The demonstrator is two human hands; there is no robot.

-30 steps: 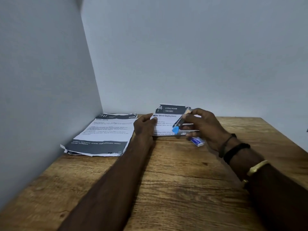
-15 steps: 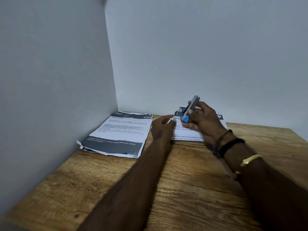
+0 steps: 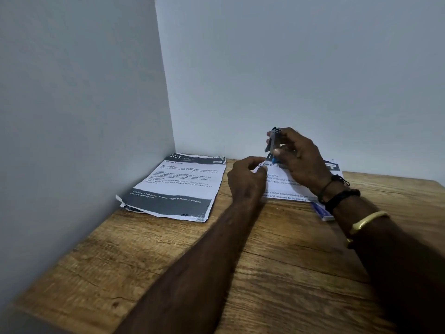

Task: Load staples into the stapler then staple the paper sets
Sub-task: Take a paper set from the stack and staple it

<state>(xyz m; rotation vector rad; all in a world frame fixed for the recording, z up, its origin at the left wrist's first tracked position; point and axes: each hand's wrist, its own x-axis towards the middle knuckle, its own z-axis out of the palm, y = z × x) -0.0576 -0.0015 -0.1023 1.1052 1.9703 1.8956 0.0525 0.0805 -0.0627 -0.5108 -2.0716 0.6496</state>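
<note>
Stapler [image 3: 273, 141], grey metal with a blue end, held nearly upright above the far part of the worktop [image 3: 168, 261], its open channel end uppermost and its blue end lowest, just above the paper. The right hand [image 3: 301, 162] has its grip closed around the stapler, thumb on the near face and fingers wrapped behind; two dark cords and a yellow bangle [image 3: 368, 219] sit on that wrist and forearm. The left hand [image 3: 245, 182] is raised just left of the stapler's lower end, thumb and forefinger pinched narrowly together; whether something small lies between them cannot be told at this size. Beneath both hands lies a printed paper set [image 3: 289, 186] with a dark header band and a heading that begins "Roller Blind"; it rests flat against the back wall, partly covered by the hands. A small blue and white box [image 3: 322, 212], presumably the staple box, lies on the worktop at the near edge of this paper, partly hidden by the right wrist. A second paper set [image 3: 178, 184], marked "2727" in its dark header and with torn lower edges, lies flat well to the left, in the corner where the two pale walls [image 3: 289, 68] meet. The worktop is wood-grained, brown.
</note>
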